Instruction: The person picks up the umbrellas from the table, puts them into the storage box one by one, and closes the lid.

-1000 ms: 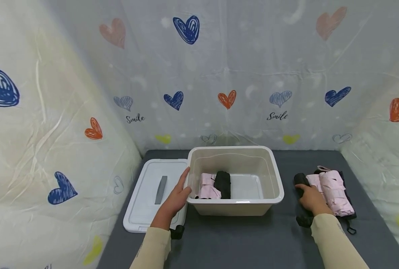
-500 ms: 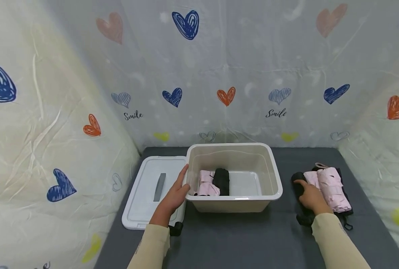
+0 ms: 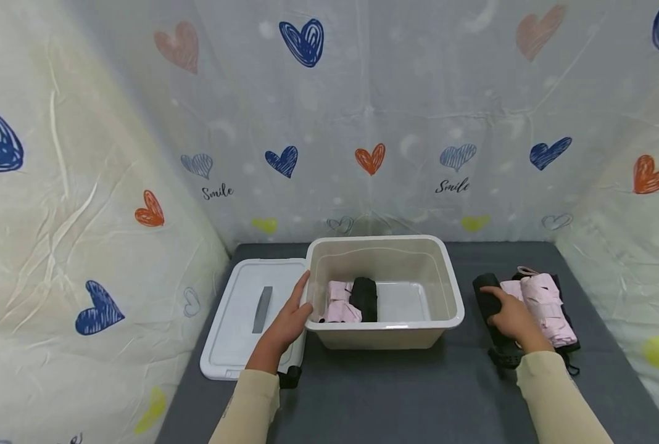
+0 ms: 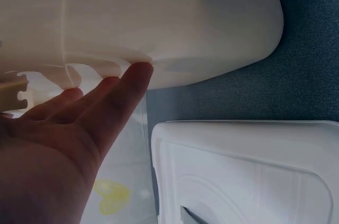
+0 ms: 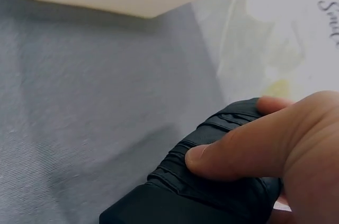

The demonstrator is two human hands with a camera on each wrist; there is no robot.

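Observation:
My left hand (image 3: 289, 317) lies against the left side of a beige plastic storage box (image 3: 385, 338). In the left wrist view its straight fingers (image 4: 114, 99) touch the outer wall. Inside the box, at the left, are a pink folded umbrella (image 3: 343, 303) and a black folded umbrella (image 3: 364, 300). At the right, my right hand (image 3: 515, 317) grips another black folded umbrella (image 3: 485, 285). Its thumb (image 5: 222, 158) presses the pleated cloth in the right wrist view, with the other fingers mostly hidden behind. Beside that hand lies a bundled pink umbrella (image 3: 546, 308).
A white lid (image 3: 232, 333) with a grey handle lies left of the box, partly under my left forearm. More pink and black umbrellas (image 3: 567, 311) lie tightly together at the right. Heart-printed curtains (image 3: 329, 123) enclose the grey table (image 3: 385, 394) at the back and sides.
My right hand has drawn the black umbrella slightly left, opening a small gap from the pink ones. The left hand stays at the box. The head view has shifted slightly.

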